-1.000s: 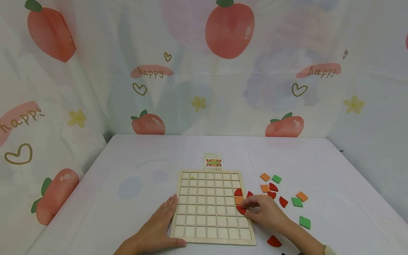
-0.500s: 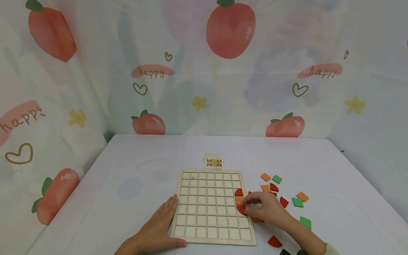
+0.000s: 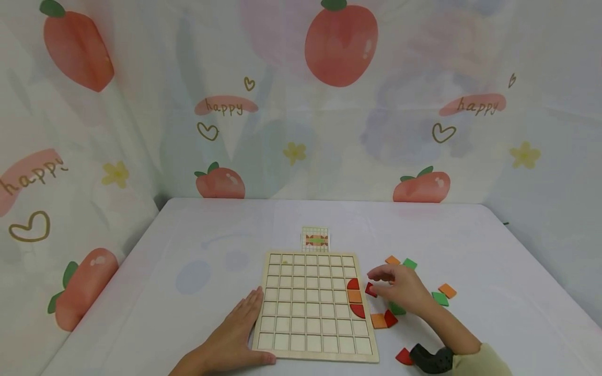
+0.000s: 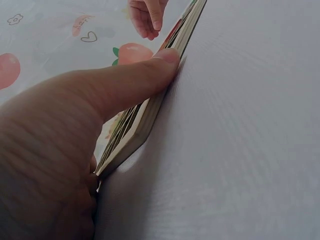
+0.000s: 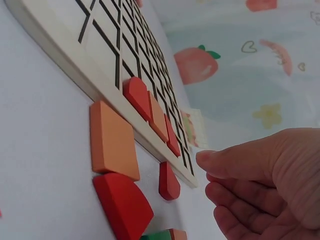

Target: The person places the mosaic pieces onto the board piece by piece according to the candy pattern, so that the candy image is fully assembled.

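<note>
My left hand (image 3: 230, 334) rests at the near-left corner of a wooden grid board (image 3: 315, 357). Its straight fingers lie along the left side, and the thumb presses the near edge. In the board's right column sit a red quarter-round tile (image 3: 353, 284), an orange square tile (image 3: 354, 296) and another red quarter-round tile (image 3: 357, 312). Right of the board, my right hand (image 3: 404, 288) hovers with loosely bent fingers, the thumb and fingertips apart. Nothing shows between them in the right wrist view. Just below lies a loose red tile (image 5: 169, 182) beside the board's edge.
A small pattern card (image 3: 316, 241) lies beyond the board. Loose orange (image 3: 379, 321), red (image 3: 391, 318) and green tiles (image 3: 440, 298) are scattered to the right, some behind the right hand. A black curved object (image 3: 431, 360) is by the right wrist.
My right hand has left the board's right column and moved right and away from me, over the loose tiles. The orange and red tiles in that column now show fully. My left hand stays put.
</note>
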